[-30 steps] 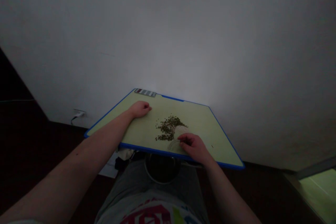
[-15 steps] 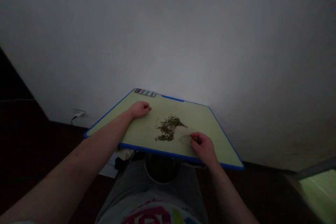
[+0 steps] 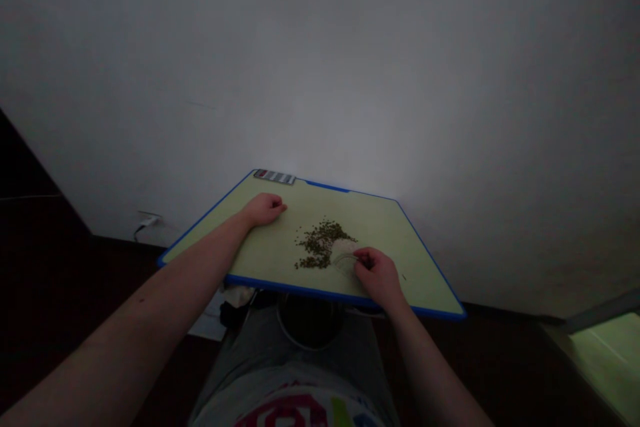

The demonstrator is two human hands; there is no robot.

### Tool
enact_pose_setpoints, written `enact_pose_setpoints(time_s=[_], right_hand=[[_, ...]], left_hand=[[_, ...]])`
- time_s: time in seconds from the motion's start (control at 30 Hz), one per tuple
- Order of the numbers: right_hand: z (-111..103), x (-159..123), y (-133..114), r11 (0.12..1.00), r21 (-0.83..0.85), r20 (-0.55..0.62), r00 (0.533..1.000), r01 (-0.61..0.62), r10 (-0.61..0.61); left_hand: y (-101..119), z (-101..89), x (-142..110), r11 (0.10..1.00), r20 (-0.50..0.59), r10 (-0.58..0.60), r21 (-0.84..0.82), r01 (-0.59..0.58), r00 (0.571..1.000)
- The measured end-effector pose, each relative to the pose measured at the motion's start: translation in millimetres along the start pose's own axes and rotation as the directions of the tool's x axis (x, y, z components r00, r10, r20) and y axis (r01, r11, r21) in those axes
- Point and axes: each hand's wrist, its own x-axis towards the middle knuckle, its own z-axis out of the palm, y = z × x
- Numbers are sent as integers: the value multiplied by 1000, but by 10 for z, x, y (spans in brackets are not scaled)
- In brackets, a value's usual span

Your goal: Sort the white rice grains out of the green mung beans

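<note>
On the yellow-green board (image 3: 360,207) lies a loose spread of small dark grains (image 3: 320,238), with a patch of pale grains (image 3: 345,245) at its right side. My right hand (image 3: 380,277) pinches a clear, curved-rimmed piece (image 3: 344,258) at the near edge of the pale patch; its exact kind is too faint to make out. My left hand (image 3: 264,209) rests closed on the board, up and left of the grains. Whatever its curled fingers hold, if anything, is hidden.
A phone (image 3: 275,177) lies at the board's far left corner, by the pale wall (image 3: 320,67). Below the blue near edge, a round dark pot (image 3: 310,323) sits between my legs. A plug (image 3: 149,221) is in the wall at left.
My right hand has moved slightly left with the clear piece, whose rim now overlaps the pale grains. A small dark speck shows on the board right of that hand. My left hand stays put.
</note>
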Motion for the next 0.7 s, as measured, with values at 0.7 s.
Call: enact_pose_setpoints(time_s=[0.7], right_hand=[[-2, 62, 36, 1000, -11, -32, 999, 14, -15]], left_hand=[[-4, 32, 18, 1000, 10, -11, 19, 10, 1000]])
